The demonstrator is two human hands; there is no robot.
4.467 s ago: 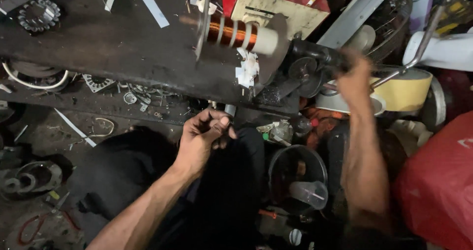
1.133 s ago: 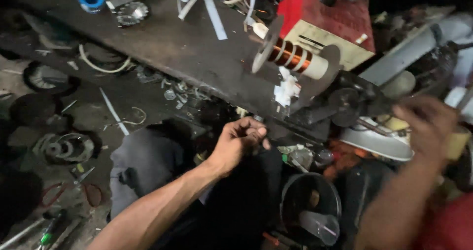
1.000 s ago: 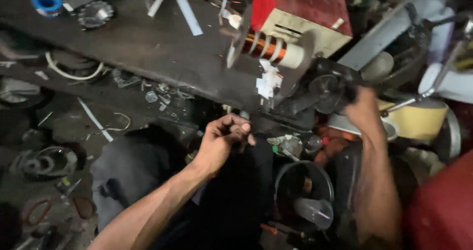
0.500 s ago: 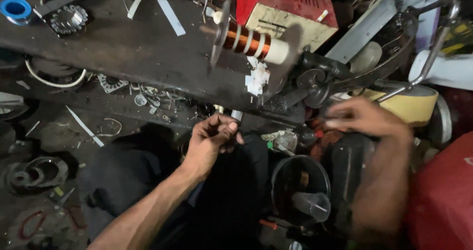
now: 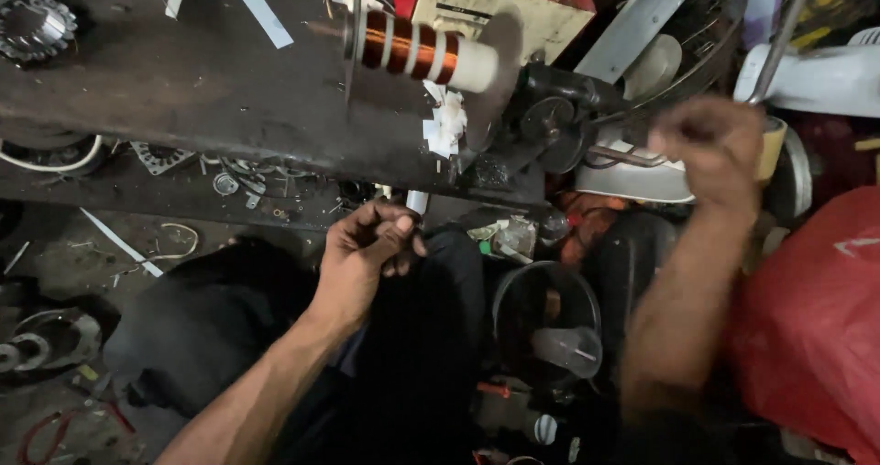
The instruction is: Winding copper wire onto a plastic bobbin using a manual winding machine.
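Note:
A bobbin wound with copper wire (image 5: 408,52) sits on the spindle of a dark hand-cranked winder (image 5: 550,121) at the workbench (image 5: 183,89) edge. Its end discs are blurred. My right hand (image 5: 710,144) is a closed fist on the crank handle (image 5: 628,160) to the right of the winder, smeared by motion. My left hand (image 5: 367,254) hangs below the bench edge, over my dark-clothed lap. Thumb and fingers are pinched together. No strand is visible between them.
A cream and red box (image 5: 495,6) stands behind the bobbin. White strips (image 5: 257,6) and a toothed metal part (image 5: 32,25) lie on the bench. A black bucket holding a clear cup (image 5: 564,346) sits between my arms, with a red bag (image 5: 816,318) at right.
My right hand has swung around the crank, from low beside the winder half a second ago to higher and further right now. My left hand stays pinched below the bench. The view shifted.

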